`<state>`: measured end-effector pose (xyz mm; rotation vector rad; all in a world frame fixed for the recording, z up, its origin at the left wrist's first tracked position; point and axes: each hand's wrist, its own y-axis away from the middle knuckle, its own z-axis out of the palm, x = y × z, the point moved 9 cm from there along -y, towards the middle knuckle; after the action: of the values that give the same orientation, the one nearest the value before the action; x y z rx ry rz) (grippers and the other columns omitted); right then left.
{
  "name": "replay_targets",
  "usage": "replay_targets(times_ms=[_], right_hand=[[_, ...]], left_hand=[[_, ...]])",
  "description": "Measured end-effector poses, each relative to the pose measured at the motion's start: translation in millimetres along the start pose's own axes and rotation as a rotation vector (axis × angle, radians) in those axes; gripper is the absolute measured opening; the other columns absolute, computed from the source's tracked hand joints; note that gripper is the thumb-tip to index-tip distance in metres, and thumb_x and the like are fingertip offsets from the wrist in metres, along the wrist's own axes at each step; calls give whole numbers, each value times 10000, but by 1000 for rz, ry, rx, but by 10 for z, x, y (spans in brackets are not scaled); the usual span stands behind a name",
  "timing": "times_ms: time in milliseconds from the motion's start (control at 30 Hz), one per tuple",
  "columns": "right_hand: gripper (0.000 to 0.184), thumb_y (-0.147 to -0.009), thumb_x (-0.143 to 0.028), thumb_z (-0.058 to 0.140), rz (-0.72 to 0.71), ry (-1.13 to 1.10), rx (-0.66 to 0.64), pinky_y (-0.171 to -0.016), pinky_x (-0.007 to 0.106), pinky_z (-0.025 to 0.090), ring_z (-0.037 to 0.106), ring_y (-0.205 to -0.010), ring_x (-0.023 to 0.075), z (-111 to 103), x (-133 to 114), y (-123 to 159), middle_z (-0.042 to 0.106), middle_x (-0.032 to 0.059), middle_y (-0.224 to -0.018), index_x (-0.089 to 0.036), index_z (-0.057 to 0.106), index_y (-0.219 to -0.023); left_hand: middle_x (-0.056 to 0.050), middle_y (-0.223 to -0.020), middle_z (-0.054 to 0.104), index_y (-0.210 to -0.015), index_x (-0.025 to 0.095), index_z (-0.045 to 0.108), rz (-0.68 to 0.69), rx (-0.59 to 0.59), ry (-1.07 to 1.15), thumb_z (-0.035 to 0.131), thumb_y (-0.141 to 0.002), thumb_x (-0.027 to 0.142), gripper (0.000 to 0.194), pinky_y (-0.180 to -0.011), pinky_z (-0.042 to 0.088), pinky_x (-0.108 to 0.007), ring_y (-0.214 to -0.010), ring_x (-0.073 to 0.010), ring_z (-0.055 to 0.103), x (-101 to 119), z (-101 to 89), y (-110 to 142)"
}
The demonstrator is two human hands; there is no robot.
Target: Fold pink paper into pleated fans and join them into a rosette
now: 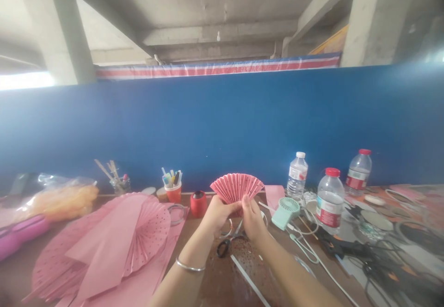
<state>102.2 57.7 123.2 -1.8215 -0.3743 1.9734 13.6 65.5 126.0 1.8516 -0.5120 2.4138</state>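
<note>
A pink pleated paper fan (pixel 237 187) is spread between my hands above the table, its folds opening away from me. My left hand (pixel 218 214) grips its lower left part, with a silver bangle on the wrist. On the other side, my right hand (pixel 252 218) pinches the fan's base, thumb pointing up. Below them lie scissors (pixel 224 248) with dark handles, partly covered by my hands. A thin white strip (pixel 249 280) rests on the brown tabletop (pixel 217 284), among small dark bits.
Pink paper fans and sheets (pixel 104 247) pile up at left. A red cup of pens (pixel 173 191) and a red canister (pixel 198 204) stand behind. At right are a mint handheld fan (pixel 286 212), plastic bottles (pixel 330 200), cables and black tools (pixel 342 244). A blue partition (pixel 222 122) closes the back.
</note>
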Motion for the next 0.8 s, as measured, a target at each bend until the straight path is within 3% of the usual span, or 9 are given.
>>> replay_targets(times_ms=[800], right_hand=[[517, -820, -550, 344, 45, 47, 29, -791, 322, 419, 559, -917, 252, -31, 57, 7, 641, 112, -924, -119, 611, -925]], left_hand=[[-109, -846, 665, -885, 90, 622, 19, -25, -7, 708, -633, 255, 314, -711, 488, -331, -727, -196, 619, -12, -11, -8]])
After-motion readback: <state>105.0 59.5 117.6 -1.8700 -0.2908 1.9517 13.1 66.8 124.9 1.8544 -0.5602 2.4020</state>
